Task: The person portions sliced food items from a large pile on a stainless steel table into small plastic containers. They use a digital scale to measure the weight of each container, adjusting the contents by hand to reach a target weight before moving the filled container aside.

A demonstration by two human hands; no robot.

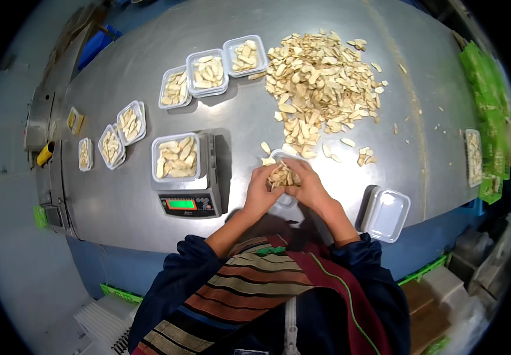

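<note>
My left hand (261, 188) and my right hand (309, 184) cup a bunch of pale dried slices (284, 176) between them. Beneath the hands is a clear plastic tray (285, 202), mostly covered by them. Just beyond lies a large heap of the same slices (322, 84), its near end reaching almost to my fingers. To the left stands a digital scale (191, 203) with a lit green display. On its platform rests a filled plastic tray (176, 157).
Filled trays (209, 73) stand in a row at the back, with more trays (121, 133) farther left. A stack of unfilled trays (384, 214) sits by the front right edge. Green plastic crates (488, 106) line the table's right end. Loose slices (365, 156) lie on the metal table (118, 208).
</note>
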